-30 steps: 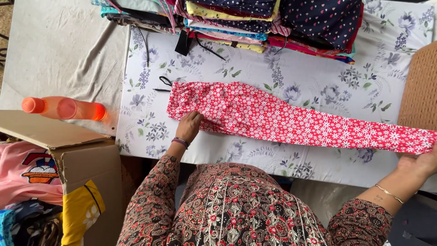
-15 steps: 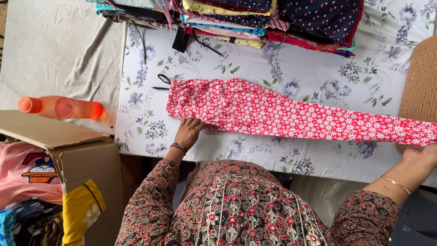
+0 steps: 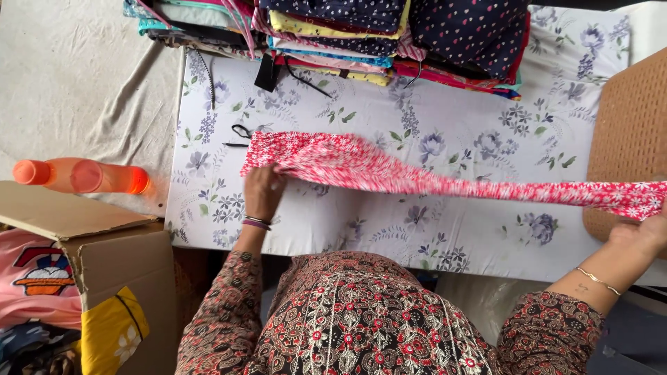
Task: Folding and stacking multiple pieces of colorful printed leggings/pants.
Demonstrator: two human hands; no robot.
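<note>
From above, looking down over the person's patterned sleeves, a long strip of red cloth with small white flowers (image 3: pixel 389 167) is stretched across the table (image 3: pixel 479 229), which is covered in a white sheet printed with blue and purple blooms. The left hand (image 3: pixel 262 193) sits at the cloth's wider end, fingers curled and pinched on its near edge — the tips are tucked under the fabric, so how tightly they close I cannot tell exactly. Bangles circle that wrist. The right hand (image 3: pixel 643 232) is off at the table's right edge, closed on the narrow end of the cloth and lifting it clear of the sheet — only part of the hand shows, with a thin bracelet on the wrist.

Just beyond the cloth's left end lies a pair of black scissors (image 3: pixel 240 133). A stack of folded fabrics (image 3: pixel 389 31) lines the far side of the table. To the left, an orange bottle (image 3: pixel 80 176) lies on its side above an open cardboard box (image 3: pixel 90 243).
</note>
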